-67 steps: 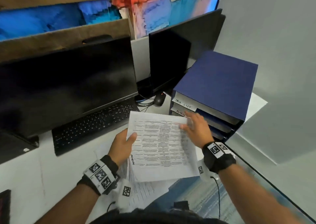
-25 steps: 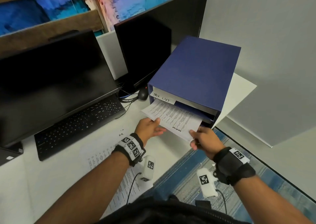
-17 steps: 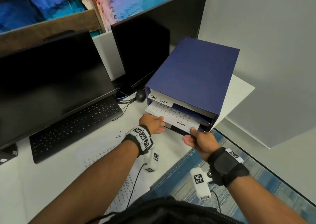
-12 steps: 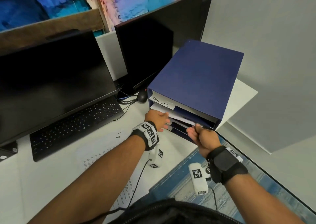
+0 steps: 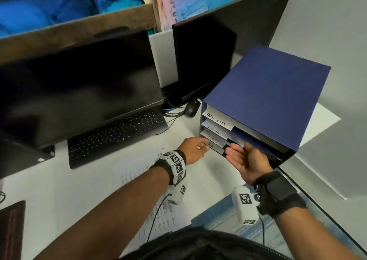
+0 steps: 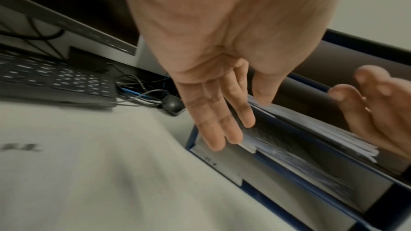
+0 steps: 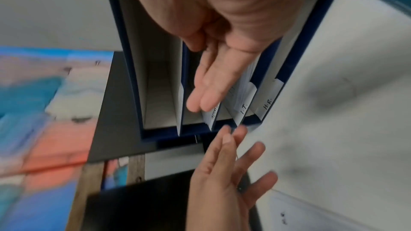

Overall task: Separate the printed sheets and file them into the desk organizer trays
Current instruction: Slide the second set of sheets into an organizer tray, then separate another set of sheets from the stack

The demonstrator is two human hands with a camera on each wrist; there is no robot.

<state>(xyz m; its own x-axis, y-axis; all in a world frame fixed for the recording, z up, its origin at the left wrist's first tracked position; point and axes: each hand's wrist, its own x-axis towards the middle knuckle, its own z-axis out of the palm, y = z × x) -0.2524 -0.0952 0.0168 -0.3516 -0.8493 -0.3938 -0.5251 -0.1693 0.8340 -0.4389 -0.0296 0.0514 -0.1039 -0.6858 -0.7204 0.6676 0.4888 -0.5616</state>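
Plainly, organizer [image 5: 264, 93] tabs read TASK LIST, ADMIN, I.T., H.R.

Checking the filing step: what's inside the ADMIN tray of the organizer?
A stack of printed sheets lies in the ADMIN tray, front edges showing. The right hand covers part of the opening; the depth behind isn't visible.

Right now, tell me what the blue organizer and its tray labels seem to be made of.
Blue organizer: looks like stiff card or board with a matte navy covering; flat faces, crisp edges, no shine. It could be thin plastic.

Tray labels: white paper strips with handwritten ink; one bends at its end.
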